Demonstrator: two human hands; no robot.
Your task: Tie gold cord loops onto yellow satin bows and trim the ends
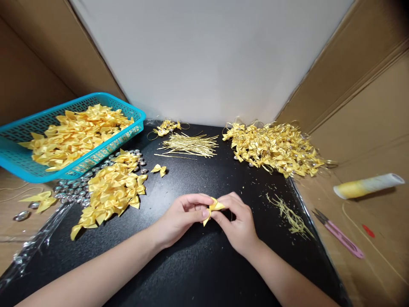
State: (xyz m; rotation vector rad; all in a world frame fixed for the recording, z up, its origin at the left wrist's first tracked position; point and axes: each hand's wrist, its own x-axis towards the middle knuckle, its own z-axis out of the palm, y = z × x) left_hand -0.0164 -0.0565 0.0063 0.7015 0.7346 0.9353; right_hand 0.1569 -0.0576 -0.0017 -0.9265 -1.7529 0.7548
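Note:
Over the front middle of the black table [204,264], a yellow ribbon bow [214,207] is pinched between both hands. My left hand [182,217] grips its left side with thumb and forefinger. On the other side, my right hand [238,219] is closed on the bow too, thumb and fingertips pressed together. Whatever lies behind the bow is hidden by my fingers. One loose bow [159,170] lies beyond my left hand, beside a heap of yellow bows [111,187]. Gold twist ties [190,145] are stacked farther back.
A turquoise basket [140,121] of bows stands at the left, with silver beads [72,189] beside it. Bows with gold ties [275,147] are piled at the back right. Trimmed gold scraps [290,217], pink thread snips [340,236] and a yellow-white tube [369,186] lie rightward.

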